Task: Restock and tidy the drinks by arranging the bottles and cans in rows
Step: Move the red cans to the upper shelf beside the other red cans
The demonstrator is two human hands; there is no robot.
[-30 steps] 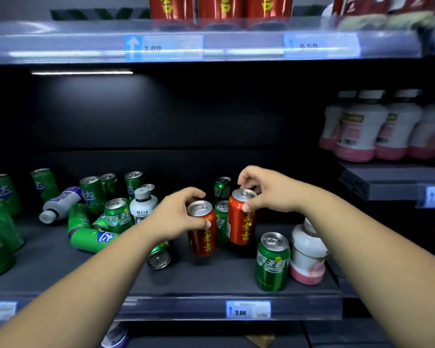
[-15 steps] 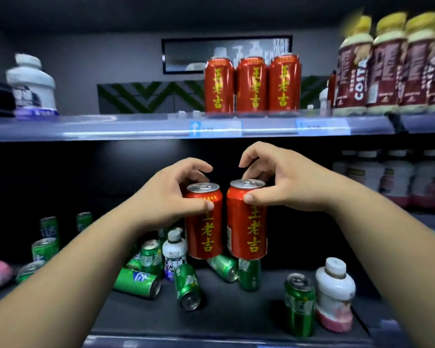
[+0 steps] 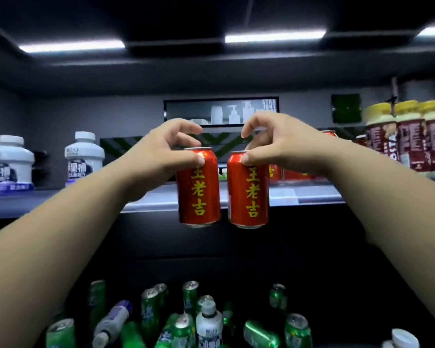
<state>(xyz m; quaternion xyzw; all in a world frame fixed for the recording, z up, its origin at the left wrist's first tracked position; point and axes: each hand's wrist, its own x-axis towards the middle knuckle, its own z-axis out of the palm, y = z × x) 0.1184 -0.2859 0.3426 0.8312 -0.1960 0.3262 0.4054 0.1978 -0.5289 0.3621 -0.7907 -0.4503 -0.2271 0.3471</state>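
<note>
My left hand (image 3: 161, 151) grips the top of a red can with yellow characters (image 3: 199, 194). My right hand (image 3: 276, 144) grips a second red can (image 3: 249, 197) the same way. Both cans hang upright, side by side with a small gap, in front of the upper shelf's lit edge (image 3: 312, 195). More red cans (image 3: 294, 173) stand on that shelf behind my right hand, mostly hidden. Below, on the lower shelf, several green cans (image 3: 151, 310) stand or lie in a jumble with white bottles (image 3: 209, 322) among them.
White squat bottles (image 3: 84, 156) stand on the upper shelf at the left. Brown bottles with yellow caps (image 3: 412, 139) fill its right end. A purple-labelled bottle (image 3: 112, 322) lies among the green cans. Ceiling lights run overhead.
Both hands have lifted the two red cans from the lower shelf up to the level of the upper shelf. My view has tilted upward with them.
</note>
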